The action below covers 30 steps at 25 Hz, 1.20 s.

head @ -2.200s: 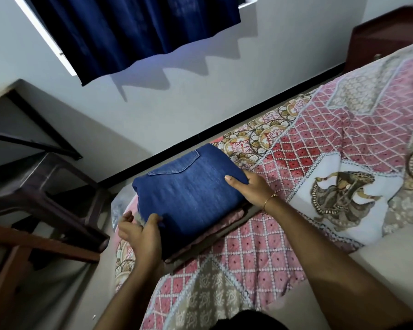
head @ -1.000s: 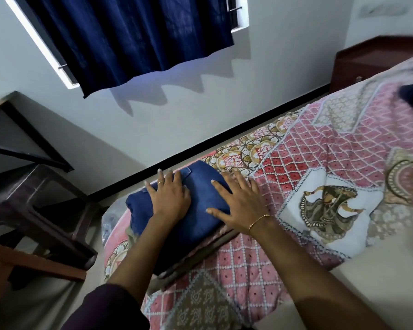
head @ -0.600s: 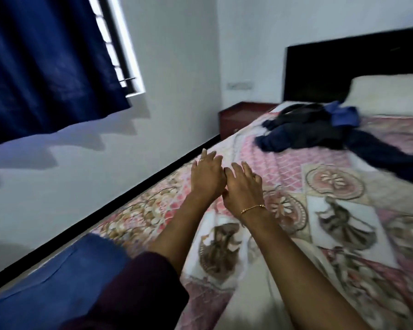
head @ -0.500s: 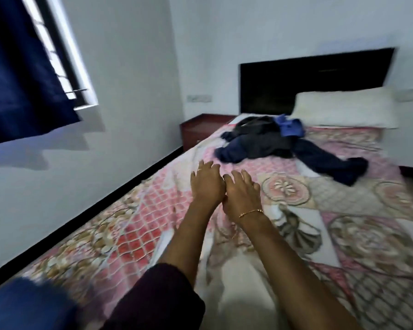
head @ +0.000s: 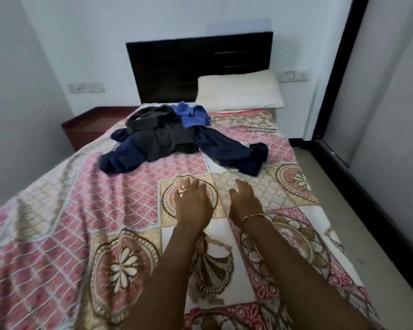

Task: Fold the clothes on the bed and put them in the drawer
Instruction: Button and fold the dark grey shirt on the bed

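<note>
Both hands empty, reaching for unfolded clothes.
Left hand and right hand relaxed; clothes pile beyond them toward the pillow, probably left nearer.

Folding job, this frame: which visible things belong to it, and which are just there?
Job:
pile of dark clothes
blue garment on the pile
left hand, right hand, both empty

Just there:
pillow
headboard
bedside cabinet
patterned bedspread

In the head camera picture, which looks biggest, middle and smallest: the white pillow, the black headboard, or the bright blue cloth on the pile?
1. Black wooden headboard, largest.
2. White pillow.
3. Bright blue crumpled cloth, smallest; part may be hidden in the dark clothes pile.
All three sit at similar distance, so the order looks reliable.
</note>
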Motion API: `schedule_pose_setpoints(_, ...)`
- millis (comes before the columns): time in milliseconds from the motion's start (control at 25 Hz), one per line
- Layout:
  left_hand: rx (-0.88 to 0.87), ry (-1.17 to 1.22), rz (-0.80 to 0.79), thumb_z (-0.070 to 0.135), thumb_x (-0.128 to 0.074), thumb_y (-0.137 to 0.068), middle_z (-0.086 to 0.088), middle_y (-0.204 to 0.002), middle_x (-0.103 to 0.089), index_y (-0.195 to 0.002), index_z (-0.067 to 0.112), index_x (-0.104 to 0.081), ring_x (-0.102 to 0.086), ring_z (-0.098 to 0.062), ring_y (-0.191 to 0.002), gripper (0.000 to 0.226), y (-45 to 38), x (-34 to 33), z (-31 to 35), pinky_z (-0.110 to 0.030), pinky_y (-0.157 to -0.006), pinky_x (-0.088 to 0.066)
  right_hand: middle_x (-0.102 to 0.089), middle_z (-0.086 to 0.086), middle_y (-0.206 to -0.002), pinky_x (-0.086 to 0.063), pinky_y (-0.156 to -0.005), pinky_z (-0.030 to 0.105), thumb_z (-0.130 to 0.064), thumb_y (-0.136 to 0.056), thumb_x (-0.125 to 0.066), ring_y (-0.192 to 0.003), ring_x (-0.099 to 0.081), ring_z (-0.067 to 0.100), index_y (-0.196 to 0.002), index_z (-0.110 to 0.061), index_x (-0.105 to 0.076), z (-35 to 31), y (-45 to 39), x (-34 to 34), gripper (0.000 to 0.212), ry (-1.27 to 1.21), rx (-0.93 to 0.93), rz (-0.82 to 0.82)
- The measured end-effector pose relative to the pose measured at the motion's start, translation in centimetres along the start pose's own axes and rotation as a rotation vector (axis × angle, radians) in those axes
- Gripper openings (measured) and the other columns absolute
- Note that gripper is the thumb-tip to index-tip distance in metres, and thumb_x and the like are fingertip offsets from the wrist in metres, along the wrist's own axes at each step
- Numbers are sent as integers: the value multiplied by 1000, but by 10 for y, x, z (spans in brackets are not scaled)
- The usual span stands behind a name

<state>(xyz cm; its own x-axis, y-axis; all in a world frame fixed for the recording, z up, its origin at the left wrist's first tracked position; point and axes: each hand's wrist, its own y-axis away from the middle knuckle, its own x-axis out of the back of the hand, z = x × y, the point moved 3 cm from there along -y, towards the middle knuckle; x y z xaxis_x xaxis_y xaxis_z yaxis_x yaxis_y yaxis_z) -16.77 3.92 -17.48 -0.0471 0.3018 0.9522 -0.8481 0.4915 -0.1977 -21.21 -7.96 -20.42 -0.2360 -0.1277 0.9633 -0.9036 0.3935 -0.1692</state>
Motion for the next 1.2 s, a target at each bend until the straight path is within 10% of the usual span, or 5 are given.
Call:
schedule_pose_setpoints(320,-37,6,-150,21,-39,-95,-3,-147,-36,-136,16,-41,-24,-24,-140,41,-26,-73,-11,-46,-111,-23,15,22,-153,-37,-96,40,4,-87,-42,-124,-31,43,-143,-29,-35,54,-102,-62,65,-83,-258,215)
schedule_pose_setpoints(480,-25,74,-148,24,-39,-95,-2,-141,-43,-131,15,-46,-37,-23,-131,37,-30,-77,-12,-42,-108,-29,-43,19,-134,-37,-96,39,-6,-92,-43,-119,-35,38,-125,-12,-57,84,-137,-64,37,3,-368,178)
schedule_pose_setpoints(760,218,753,-43,23,-39,-100,-14,-111,-64,-122,3,-58,-60,-15,-102,35,-31,-52,-14,-30,-89,-45,-61,8,-60,-52,-66,40,-5,-64,-57,-73,-60,32,-63,-10,-74,-1,-78,-9,18,-433,152,720)
schedule_pose_setpoints(1000,694,2148,-204,38,-42,-94,-7,-62,-64,-85,4,-61,-64,-16,-56,39,1,-14,-17,-22,-55,-54,-64,8,-58,-50,-63,28,-12,-69,-44,-73,-57,11,-55,-4,-68,-65,16,41,29,-767,444,512)
schedule_pose_setpoints(1200,673,2242,-118,53,-45,-88,-9,-83,-67,-98,9,-72,-65,-27,-70,53,21,9,-37,-33,-64,-56,-55,8,-46,-48,-57,31,-13,-68,-46,-51,-53,16,-54,6,-62,-91,85,82,29,-1145,401,52)
